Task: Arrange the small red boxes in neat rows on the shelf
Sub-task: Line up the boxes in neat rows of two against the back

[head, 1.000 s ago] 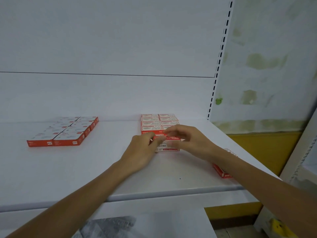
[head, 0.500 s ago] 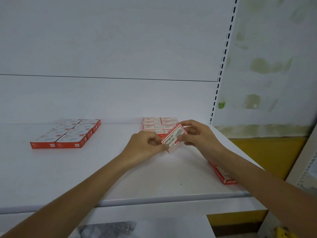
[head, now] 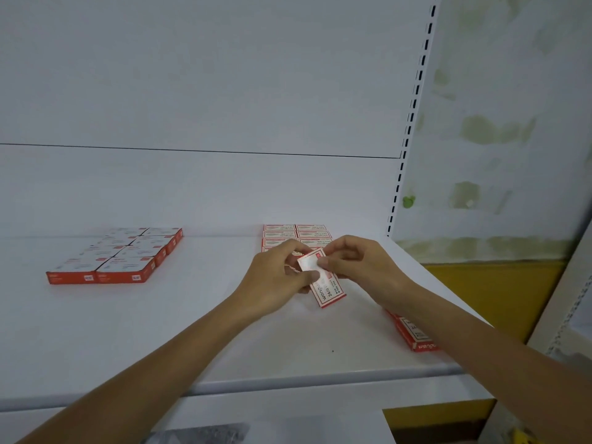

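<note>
A small red and white box (head: pixel 326 288) is held tilted above the white shelf (head: pixel 160 331). My left hand (head: pixel 275 278) pinches its left side, and my right hand (head: pixel 362 264) pinches its upper end. Just behind my hands, two neat rows of the same boxes (head: pixel 296 233) lie flat against the back panel. A second block of red boxes (head: pixel 118 256) lies in rows at the left of the shelf. More red boxes (head: pixel 413 334) lie near the shelf's right front edge, partly hidden under my right forearm.
The white back panel (head: pixel 208 91) rises behind the shelf, ending at a slotted upright (head: pixel 413 104) on the right. Beyond it are a stained wall and a yellow surface (head: pixel 487 296). The shelf's grey front lip (head: pixel 288 384) runs across below my arms.
Both hands lifted one box off the front of the middle rows and turned it. It now hangs tilted, its printed face toward me.
</note>
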